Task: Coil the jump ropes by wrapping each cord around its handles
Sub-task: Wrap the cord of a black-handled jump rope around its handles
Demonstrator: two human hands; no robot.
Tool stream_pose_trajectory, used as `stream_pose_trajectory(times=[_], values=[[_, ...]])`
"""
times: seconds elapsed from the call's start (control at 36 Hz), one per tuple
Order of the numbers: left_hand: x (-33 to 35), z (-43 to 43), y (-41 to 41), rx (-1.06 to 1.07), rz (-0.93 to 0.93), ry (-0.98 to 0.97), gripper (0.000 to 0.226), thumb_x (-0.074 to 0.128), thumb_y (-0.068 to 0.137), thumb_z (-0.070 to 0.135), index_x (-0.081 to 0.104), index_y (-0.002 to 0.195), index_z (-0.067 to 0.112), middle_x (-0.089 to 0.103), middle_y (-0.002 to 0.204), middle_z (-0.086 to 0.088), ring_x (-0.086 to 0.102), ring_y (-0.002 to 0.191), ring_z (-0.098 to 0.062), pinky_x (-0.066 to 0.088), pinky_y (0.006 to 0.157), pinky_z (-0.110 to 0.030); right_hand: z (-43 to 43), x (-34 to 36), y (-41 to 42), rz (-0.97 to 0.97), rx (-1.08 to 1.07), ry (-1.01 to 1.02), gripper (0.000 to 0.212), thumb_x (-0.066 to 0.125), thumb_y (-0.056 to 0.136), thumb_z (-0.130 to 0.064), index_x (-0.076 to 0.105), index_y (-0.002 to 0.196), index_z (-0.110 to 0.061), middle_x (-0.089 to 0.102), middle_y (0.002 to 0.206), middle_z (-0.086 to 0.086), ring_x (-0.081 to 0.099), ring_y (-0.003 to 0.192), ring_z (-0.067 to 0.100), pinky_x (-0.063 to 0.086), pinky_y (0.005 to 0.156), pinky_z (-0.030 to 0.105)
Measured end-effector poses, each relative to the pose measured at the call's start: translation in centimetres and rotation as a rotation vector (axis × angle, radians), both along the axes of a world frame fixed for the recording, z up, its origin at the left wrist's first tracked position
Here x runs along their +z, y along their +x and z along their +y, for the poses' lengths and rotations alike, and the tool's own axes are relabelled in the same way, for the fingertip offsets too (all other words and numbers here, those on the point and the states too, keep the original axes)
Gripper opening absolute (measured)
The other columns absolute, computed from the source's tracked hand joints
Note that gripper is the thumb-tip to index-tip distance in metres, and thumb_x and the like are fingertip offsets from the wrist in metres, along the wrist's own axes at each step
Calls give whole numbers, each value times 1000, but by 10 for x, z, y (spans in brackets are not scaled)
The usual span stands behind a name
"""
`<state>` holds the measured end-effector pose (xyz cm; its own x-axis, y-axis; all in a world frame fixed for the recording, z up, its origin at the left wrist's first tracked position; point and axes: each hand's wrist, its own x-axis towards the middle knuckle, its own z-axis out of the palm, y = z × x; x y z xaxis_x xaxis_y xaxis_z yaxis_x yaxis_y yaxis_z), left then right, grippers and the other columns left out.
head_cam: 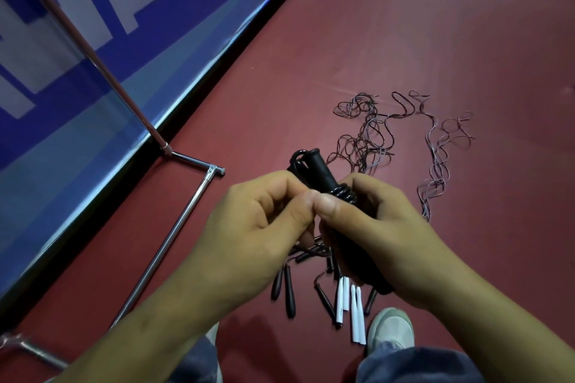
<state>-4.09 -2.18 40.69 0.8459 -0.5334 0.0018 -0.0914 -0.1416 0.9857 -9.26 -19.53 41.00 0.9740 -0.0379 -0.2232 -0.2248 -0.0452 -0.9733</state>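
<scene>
Red floor (pixel 404 25) bears tangled cords (pixel 370 134), loose handles (pixel 339 305).

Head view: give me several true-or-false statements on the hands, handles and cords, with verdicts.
1. The right hand grips the black handles, which have cord wound around them. True.
2. White handles lie on the floor beside a shoe. True.
3. The cords on the floor are neatly coiled. False: the loose cords lie in a spread-out tangle.
4. One hand rests flat on the floor. False: the left hand is raised, fingers curled at the black handles.
</scene>
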Motion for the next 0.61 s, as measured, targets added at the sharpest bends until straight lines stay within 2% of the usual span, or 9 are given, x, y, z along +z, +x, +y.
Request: stream_pose_trajectory(times=[0.08, 0.17, 0.28, 0.39, 0.56, 0.61], values=[[4, 2, 3, -3, 80, 6, 31, 68, 92, 43, 65, 72, 18, 66, 61, -4, 53, 51, -10, 43, 52, -19, 3, -1, 1, -1, -50, 35, 49, 70, 81, -52, 54, 89, -7, 62, 67, 11, 52, 45, 27, 41, 43, 32], [5, 5, 4, -35, 192, 10, 28, 66, 79, 45, 65, 70, 19, 63, 59, -7, 49, 48, -12, 41, 49, -22, 5, -1, 3, 15, -85, 44, 58, 61, 86, -59, 52, 89, -2, 62, 65, 12, 50, 43, 25, 40, 41, 28], [3, 9, 8, -112, 210, 5, 27, 70, 89, 45, 68, 74, 23, 65, 62, -5, 50, 54, -18, 41, 55, -33, 4, -6, 3, 56, -76, 114, 45, 58, 86, -49, 49, 85, -5, 59, 66, 15, 49, 45, 28, 40, 44, 29], [1, 14, 17, -204, 283, -6, 14, 68, 86, 34, 72, 80, 22, 64, 66, -6, 53, 60, -19, 45, 60, -36, 4, -7, 2, 152, -43, 336, 42, 58, 79, -47, 53, 87, -6, 55, 68, 22, 48, 43, 28, 40, 42, 27], [0, 17, 31, -306, 300, 31, 9, 74, 87, 29, 74, 81, 22, 63, 74, -1, 54, 69, -13, 47, 66, -23, 7, -5, -2, 255, 65, 558, 45, 51, 82, -50, 70, 87, -10, 54, 66, 16, 47, 37, 23, 40, 39, 23], [2, 17, 34, -356, 283, 48, 8, 72, 89, 24, 71, 81, 21, 67, 76, 6, 61, 73, -8, 50, 71, -20, 6, -9, -2, 240, 113, 607, 45, 53, 86, -50, 72, 101, -11, 54, 68, 15, 48, 39, 23, 41, 40, 25]])
